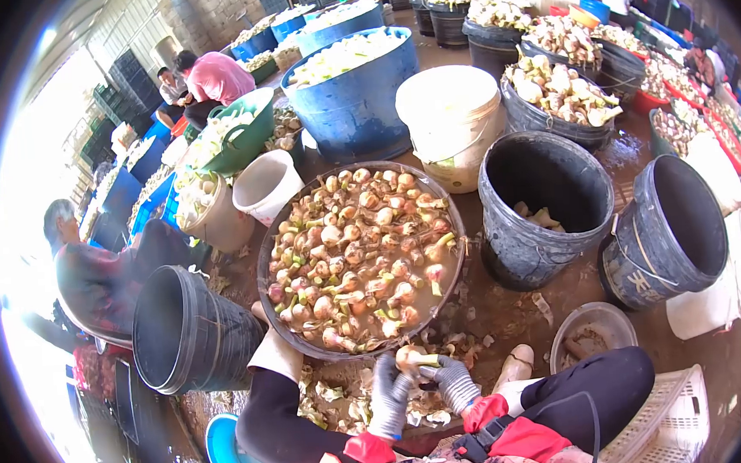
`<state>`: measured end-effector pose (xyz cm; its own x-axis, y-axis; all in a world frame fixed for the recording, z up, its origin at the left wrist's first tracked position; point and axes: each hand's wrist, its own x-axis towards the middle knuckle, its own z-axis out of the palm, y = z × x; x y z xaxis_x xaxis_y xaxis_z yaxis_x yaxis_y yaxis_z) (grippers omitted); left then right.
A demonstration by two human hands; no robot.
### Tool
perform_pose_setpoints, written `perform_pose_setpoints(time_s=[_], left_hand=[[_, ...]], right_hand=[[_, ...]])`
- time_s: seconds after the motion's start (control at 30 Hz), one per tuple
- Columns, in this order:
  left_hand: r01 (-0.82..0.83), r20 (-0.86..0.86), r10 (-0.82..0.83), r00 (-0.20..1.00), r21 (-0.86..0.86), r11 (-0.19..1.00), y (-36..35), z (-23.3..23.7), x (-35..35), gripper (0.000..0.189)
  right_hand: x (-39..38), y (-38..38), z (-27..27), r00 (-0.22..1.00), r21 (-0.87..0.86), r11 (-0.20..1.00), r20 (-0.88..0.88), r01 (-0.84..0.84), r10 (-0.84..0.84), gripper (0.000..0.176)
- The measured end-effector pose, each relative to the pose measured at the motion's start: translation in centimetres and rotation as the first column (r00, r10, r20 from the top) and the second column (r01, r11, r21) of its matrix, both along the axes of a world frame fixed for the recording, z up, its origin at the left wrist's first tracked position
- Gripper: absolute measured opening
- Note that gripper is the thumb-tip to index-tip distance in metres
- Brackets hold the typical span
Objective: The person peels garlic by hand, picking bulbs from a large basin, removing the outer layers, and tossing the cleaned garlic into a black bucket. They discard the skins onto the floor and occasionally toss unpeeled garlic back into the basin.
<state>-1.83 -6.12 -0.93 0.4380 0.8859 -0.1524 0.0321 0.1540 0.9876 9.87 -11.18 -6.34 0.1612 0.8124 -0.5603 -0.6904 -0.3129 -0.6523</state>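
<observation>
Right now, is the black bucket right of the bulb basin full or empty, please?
Nearly empty: the black bucket shows only a few pale pieces inside.

Grey knit gloves (389, 398), red sleeve covers (361, 450), black trousers (596, 383).

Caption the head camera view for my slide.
Grey-gloved left hand and right hand hold a pale round bulb beside a wide dark basin of bulbs.
</observation>
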Motion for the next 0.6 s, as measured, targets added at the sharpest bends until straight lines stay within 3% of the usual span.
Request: perform_pose_setpoints(time_s=[0.03, 0.07, 0.1, 0.13, 0.2, 0.23, 0.27, 0.3, 0.33, 0.4, 0.43, 0.5, 0.6], left_hand=[[-0.011, -0.007, 0.011, 1.0, 0.07, 0.997, -1.9, -2.7, -0.8, 0.092], [0.067, -0.202, -0.016, 0.979, 0.252, 0.965, -1.4, -6.8, -2.3, 0.115], [0.087, -0.297, 0.0, 0.955, 0.279, 0.956, -0.7, -5.2, -2.1, 0.115], [0.108, -0.387, 0.02, 0.922, 0.307, 0.946, 0.0, -3.6, -1.6, 0.115], [0.09, -0.406, 0.069, 0.911, 0.359, 0.929, 0.8, -4.3, -1.2, 0.104], [0.003, -0.324, 0.077, 0.943, 0.239, 0.971, 1.0, -4.5, -1.1, 0.093], [-0.073, -0.241, 0.097, 0.966, 0.106, 0.992, 1.2, -4.1, -0.8, 0.082], [-0.14, -0.164, 0.134, 0.977, -0.025, 0.99, 1.6, -5.4, -1.4, 0.06], [-0.152, -0.007, 0.154, 0.988, -0.207, 0.967, 2.0, -6.3, -2.0, 0.051], [-0.082, 0.203, 0.186, 0.961, -0.432, 0.898, 1.4, -2.4, -2.0, 0.045], [-0.027, 0.23, 0.149, 0.962, -0.463, 0.886, 1.2, -1.7, -2.4, 0.045], [0.027, 0.225, 0.099, 0.969, -0.495, 0.868, 0.8, -0.7, -3.0, 0.045], [0.081, 0.191, 0.026, 0.981, -0.535, 0.841, 0.6, -1.8, -4.8, 0.05]], right_hand=[[-0.2, 0.0, 0.0, 0.991, -0.01, 0.998, 0.117, -0.059, 0.06, 0.027], [-0.5, -0.2, -0.1, 0.965, -0.028, 0.992, 0.232, -0.121, 0.124, 0.025], [-0.6, 0.0, -0.3, 0.856, 0.02, 0.968, 0.472, -0.249, 0.21, 0.023], [-0.7, -0.6, -0.4, 0.776, 0.047, 0.939, 0.578, -0.341, 0.253, 0.02], [-1.5, 0.3, 0.2, 0.394, -0.232, 0.844, 0.804, -0.483, 0.446, 0.017], [-1.3, -0.1, 0.6, 0.59, -0.155, 0.878, 0.686, -0.453, 0.425, 0.018], [-0.9, -0.1, 1.6, 0.591, -0.153, 0.88, 0.688, -0.45, 0.422, 0.018], [-0.3, -0.3, 2.2, 0.695, -0.072, 0.9, 0.609, -0.43, 0.381, 0.02], [0.0, -0.5, 2.5, 0.788, 0.004, 0.917, 0.513, -0.398, 0.34, 0.023], [0.7, -0.5, 2.0, 0.733, -0.123, 0.915, 0.561, -0.385, 0.384, 0.025], [1.1, -0.5, 1.8, 0.712, -0.152, 0.915, 0.585, -0.375, 0.389, 0.024], [1.3, -0.5, 0.4, 0.691, -0.178, 0.913, 0.604, -0.368, 0.396, 0.023], [1.5, -0.5, -1.8, 0.669, -0.083, 0.953, 0.694, -0.292, 0.265, 0.024]])
